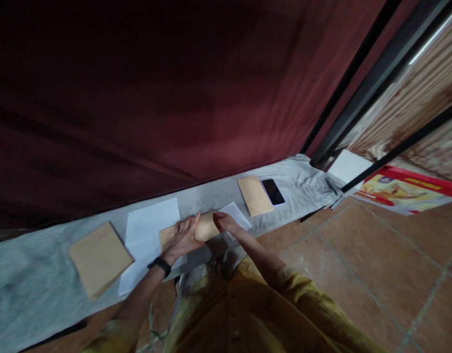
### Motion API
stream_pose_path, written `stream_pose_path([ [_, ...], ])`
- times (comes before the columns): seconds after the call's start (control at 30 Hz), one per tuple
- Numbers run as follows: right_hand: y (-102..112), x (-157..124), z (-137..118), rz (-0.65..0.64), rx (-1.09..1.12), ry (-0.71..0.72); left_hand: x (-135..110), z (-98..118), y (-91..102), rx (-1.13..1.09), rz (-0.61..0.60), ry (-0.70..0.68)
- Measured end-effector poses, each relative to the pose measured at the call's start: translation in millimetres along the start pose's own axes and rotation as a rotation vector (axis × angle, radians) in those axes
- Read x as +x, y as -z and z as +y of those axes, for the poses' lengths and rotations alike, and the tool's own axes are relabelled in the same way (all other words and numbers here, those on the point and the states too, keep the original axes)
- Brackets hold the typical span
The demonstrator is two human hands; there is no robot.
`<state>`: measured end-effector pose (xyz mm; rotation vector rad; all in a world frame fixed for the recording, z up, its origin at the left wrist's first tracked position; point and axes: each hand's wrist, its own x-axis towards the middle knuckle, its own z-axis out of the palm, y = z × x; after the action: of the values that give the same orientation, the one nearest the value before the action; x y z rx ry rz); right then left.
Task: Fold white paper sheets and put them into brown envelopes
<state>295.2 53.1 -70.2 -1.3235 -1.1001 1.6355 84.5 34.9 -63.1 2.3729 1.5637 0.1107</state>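
Brown envelope (206, 226) sits left of the phone (273, 191), left hand (184, 238) pressing it with flat, open fingers, right hand (226, 221) fingers pinching its end; looks mid-fold, next needs even pressure along the crease.

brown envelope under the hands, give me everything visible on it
The envelope is plain tan paper with no legible print, lying across white sheets on the grey cloth. Only its middle and left corner show. The left hand lies flat over its left part. The right hand touches its right end, grip unclear.
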Motion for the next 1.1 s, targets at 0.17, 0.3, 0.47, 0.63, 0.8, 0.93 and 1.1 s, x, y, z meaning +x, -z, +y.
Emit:
stream_pose_path([
  [0.17, 1, -1, 2, -0.006, 0.018, -0.024, 2, -1, -1.0, -0.001, 0.001, 0.007],
  [0.3, 16, -14, 10, 0.078, -0.038, 0.01, 3, -2, 0.8, -0.003, -0.001, -0.001],
  [0.47, 60, -52, 26, 0.33, -0.465, 0.095, 5, 0, 4.4, 0.007, -0.028, 0.004],
  [0.63, 87, -82, 40, 0.531, -0.932, 0.015, 5, 0, 5.8, 0.008, -0.039, -0.003],
  [0.8, 76, -77, 45, 0.556, -1.088, -0.054, 6, -4, -0.1, 0.031, -0.025, 0.004],
  [0.93, 69, -64, 47, 0.599, -1.089, -0.027, 6, -10, -7.4, 0.041, -0.001, -0.016],
  [1.1, 70, -58, 53, 0.666, -0.891, 0.072, 3, -10, -8.2, 0.029, 0.004, -0.034],
])
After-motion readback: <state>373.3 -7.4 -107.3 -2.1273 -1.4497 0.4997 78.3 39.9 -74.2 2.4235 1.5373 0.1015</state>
